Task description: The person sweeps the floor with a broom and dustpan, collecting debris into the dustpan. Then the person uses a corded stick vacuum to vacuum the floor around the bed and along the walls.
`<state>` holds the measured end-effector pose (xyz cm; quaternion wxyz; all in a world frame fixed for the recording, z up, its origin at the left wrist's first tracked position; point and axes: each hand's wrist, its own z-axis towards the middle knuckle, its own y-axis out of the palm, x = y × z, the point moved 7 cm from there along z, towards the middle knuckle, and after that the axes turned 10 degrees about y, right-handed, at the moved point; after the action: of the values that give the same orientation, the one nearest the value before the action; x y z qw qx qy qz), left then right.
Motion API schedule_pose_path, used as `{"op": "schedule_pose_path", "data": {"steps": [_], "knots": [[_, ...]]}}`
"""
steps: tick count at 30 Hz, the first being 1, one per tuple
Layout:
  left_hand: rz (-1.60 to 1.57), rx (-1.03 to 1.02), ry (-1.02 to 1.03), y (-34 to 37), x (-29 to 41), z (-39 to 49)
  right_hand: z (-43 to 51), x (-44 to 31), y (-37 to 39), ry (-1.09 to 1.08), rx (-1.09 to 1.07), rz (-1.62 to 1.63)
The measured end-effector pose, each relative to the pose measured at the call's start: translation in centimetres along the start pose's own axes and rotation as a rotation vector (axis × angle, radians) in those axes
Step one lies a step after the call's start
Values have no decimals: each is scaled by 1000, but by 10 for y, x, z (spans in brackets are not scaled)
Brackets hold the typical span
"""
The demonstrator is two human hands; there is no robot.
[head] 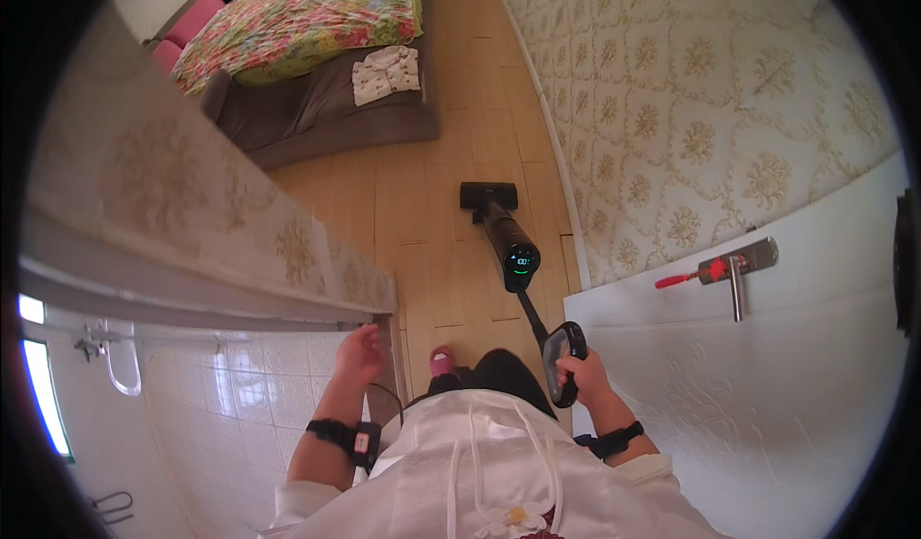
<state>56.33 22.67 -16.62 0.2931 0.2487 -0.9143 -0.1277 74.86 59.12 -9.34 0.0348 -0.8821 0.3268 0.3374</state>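
Note:
My right hand (584, 377) grips the black loop handle (568, 337) of an upright floor cleaner. Its dark body (507, 233) leans away from me, with a lit round display (521, 259) on top. The wide floor head (489, 195) rests on the wood-plank floor (410, 201). My left hand (361, 355) hangs beside the end of the papered wall, near a door frame (385, 330). Its fingers look loosely curled, and nothing shows in them. Below my white top, a pink slipper (442, 360) is visible on one foot.
Ahead on the left stands a bed with a floral cover (309, 17) and a folded garment (386, 75) on its brown edge. A white door (647, 366) with a lever handle (735, 287) is close on my right. Patterned wall (669, 107) runs along the right; a tiled room (252, 388) opens left.

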Motion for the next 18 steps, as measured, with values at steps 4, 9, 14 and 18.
{"op": "schedule_pose_path", "data": {"steps": [4,9,14,18], "knots": [[76,-148,62,95,62,41,21,-63,26,-26,-21,-45],[98,-207,131,183,121,104,85,-133,39,25,23,-91],[37,-83,129,236,170,160,167,-243,63,23,24,-469],[-46,-73,219,288,217,202,239,-334,85,-26,-33,-694]]}}
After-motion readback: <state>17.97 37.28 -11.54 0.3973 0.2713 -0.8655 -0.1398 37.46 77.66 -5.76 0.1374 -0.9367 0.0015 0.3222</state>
